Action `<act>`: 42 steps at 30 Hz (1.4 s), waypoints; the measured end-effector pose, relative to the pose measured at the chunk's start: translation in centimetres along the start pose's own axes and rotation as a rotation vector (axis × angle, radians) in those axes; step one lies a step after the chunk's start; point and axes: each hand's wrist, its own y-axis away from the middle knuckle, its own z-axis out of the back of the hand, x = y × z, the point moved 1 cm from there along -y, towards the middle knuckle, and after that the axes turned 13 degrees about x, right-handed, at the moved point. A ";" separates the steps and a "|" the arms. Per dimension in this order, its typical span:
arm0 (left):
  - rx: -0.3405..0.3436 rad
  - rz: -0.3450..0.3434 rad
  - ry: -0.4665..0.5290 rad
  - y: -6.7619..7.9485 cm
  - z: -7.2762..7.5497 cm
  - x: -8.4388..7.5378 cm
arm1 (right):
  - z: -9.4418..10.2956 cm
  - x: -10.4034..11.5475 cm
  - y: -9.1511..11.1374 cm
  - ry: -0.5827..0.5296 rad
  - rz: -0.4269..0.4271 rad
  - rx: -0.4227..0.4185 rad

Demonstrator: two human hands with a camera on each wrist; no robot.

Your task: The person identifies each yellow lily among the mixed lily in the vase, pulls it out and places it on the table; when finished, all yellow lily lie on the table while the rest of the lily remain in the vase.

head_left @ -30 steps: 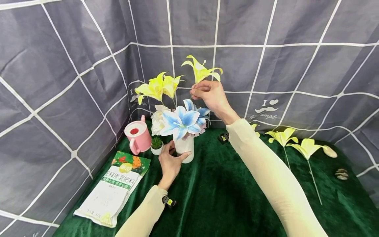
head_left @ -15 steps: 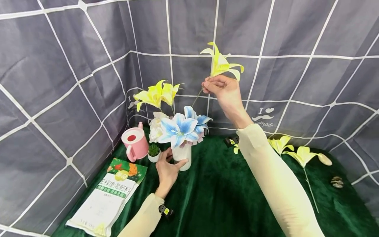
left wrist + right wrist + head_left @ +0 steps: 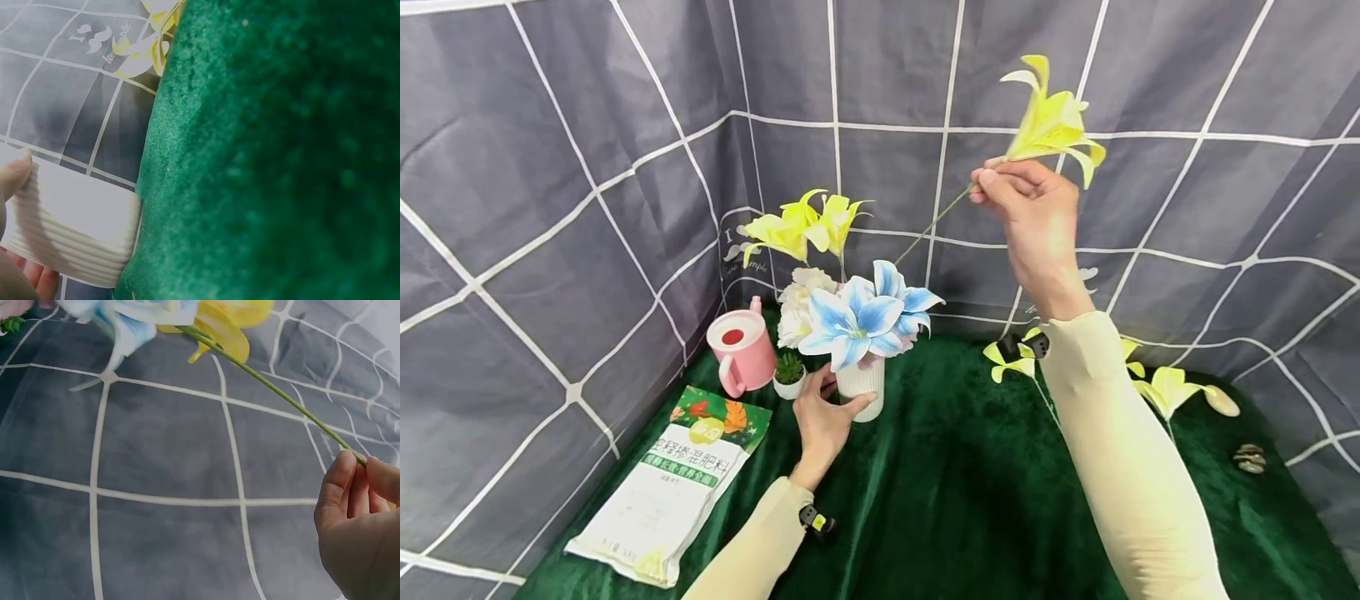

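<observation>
Yellow lily [image 3: 1048,125] held aloft, white vase [image 3: 863,383] braced

Near the back edge of the green cloth [image 3: 955,500], the white vase is gripped by the left hand [image 3: 822,421], presumably for steadiness. Above, rightward, the stem [image 3: 934,226] is pinched under the bloom by the right hand [image 3: 1041,218], its hidden lower end perhaps inside. Since the earlier frame, the bloom has been carried higher and rightward.

There is room to pass low over the green cloth [image 3: 955,475], right of the white vase [image 3: 868,398]. On its left, a potted plant [image 3: 789,382] and pink watering can [image 3: 754,358] crowd the way; a green stem [image 3: 934,224] slants across above, before the gridded curtain [image 3: 895,67].
</observation>
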 end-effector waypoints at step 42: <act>0.013 0.010 0.012 -0.8 -0.2 -0.4 | 14.1 9.4 8.1 0.042 0.106 -0.221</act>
